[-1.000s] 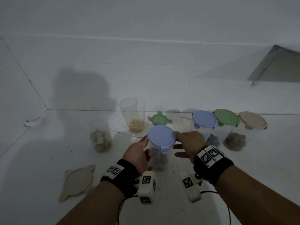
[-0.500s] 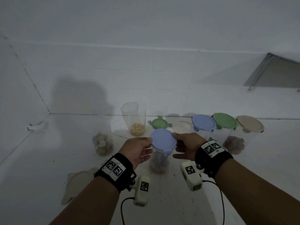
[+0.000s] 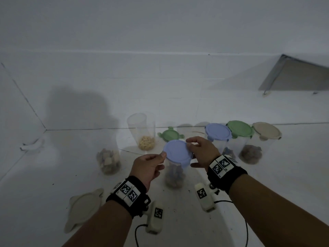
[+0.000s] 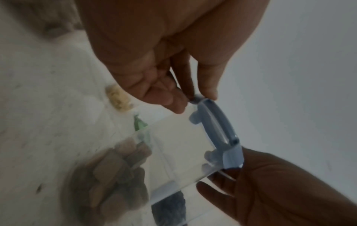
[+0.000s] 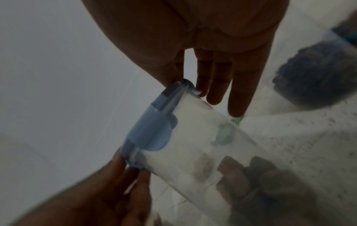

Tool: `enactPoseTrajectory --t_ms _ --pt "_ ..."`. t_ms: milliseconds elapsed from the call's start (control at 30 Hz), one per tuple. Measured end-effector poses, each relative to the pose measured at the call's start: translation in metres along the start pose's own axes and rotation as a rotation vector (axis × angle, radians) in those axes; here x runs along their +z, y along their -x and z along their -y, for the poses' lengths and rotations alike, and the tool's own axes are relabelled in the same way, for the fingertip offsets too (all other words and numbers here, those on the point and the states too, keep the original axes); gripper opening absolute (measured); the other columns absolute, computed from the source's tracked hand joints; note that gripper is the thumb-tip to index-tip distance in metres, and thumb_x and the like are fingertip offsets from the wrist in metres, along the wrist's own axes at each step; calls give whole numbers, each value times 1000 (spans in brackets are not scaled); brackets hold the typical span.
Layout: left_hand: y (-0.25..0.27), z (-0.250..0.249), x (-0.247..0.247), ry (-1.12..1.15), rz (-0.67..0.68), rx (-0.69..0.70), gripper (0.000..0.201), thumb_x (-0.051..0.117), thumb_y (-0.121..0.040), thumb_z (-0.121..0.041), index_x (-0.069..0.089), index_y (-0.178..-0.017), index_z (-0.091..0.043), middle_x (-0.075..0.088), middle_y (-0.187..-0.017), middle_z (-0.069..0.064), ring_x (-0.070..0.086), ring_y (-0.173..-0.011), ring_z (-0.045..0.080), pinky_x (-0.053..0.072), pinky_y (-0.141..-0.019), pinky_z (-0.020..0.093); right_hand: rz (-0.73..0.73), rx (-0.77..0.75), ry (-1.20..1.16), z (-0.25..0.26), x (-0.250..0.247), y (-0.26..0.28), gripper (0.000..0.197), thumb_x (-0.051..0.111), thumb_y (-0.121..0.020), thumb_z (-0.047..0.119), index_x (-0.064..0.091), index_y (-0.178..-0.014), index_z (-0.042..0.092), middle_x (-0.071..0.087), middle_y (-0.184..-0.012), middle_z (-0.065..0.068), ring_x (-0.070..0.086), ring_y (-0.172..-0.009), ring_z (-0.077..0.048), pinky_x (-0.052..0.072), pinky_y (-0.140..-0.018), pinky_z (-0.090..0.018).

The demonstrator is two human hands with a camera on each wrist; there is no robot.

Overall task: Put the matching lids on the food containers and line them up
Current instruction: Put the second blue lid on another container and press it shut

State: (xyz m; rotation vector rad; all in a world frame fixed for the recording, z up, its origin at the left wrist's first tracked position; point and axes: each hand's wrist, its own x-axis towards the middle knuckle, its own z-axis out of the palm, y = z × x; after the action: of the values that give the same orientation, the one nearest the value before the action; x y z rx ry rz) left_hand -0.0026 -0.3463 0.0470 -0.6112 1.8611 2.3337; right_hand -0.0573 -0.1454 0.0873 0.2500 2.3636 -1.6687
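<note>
A blue lid sits on top of a clear container holding brown pieces, in the middle of the white surface. My left hand pinches the lid's left edge; in the left wrist view its fingertips close on a side tab of the blue lid. My right hand grips the right edge; in the right wrist view its thumb and fingers hold the far tab of the blue lid. Whether the tabs are snapped down is not visible.
Two open containers stand at the back left, one with yellow pieces, one with beige chunks. A loose green lid lies behind, a loose beige lid at the front left. Three lidded containers, blue, green, beige, stand in a row at the right.
My left hand has risen from the container's side to the lid's left edge and now pinches it. The right hand has stayed on the right edge.
</note>
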Motion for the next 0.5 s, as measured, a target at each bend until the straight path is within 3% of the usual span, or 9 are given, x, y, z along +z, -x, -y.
enactPoseTrajectory --t_ms 100,167,233,333,400,500 --pt "0 -8 2 -155 -79 159 11 82 -83 -35 79 -80 -24 79 -80 2 71 -72 21 54 -68 33 -67 -235 295 -5 -2 2 22 55 -101 33 65 -119 25 68 -115 -2 65 -96 -21 58 -82 -40" --pt "-1 -8 0 -295 -93 264 17 77 -86 -40 76 -69 -38 78 -80 3 73 -78 26 59 -74 39 -22 -301 411 -10 -4 8 34 57 -99 43 60 -128 26 63 -121 6 64 -102 -16 49 -88 -30" --pt "-3 -7 0 -394 -77 292 24 69 -92 -43 73 -68 -44 78 -82 4 74 -82 27 60 -78 45 45 -327 462 -16 -5 16 48 64 -92 53 53 -132 29 61 -119 10 65 -95 -13 49 -82 -27" --pt "3 -12 4 -383 40 271 14 58 -99 -42 71 -97 -37 76 -99 -3 73 -88 22 60 -83 47 26 -335 475 -23 -6 21 57 72 -82 60 49 -124 29 60 -111 10 64 -87 -11 51 -70 -25" --pt "7 -12 8 -311 77 181 27 65 -95 -45 63 -117 -30 73 -104 -1 72 -93 25 62 -84 47 -8 -261 381 -21 -8 18 55 72 -80 62 52 -116 25 64 -104 5 65 -85 -13 55 -69 -31" --pt "13 -10 15 -212 59 26 46 79 -83 -44 65 -113 -13 74 -95 8 74 -80 26 64 -78 44 8 -77 247 -14 -8 14 48 64 -91 53 61 -109 8 70 -97 -14 69 -83 -34 62 -73 -52"
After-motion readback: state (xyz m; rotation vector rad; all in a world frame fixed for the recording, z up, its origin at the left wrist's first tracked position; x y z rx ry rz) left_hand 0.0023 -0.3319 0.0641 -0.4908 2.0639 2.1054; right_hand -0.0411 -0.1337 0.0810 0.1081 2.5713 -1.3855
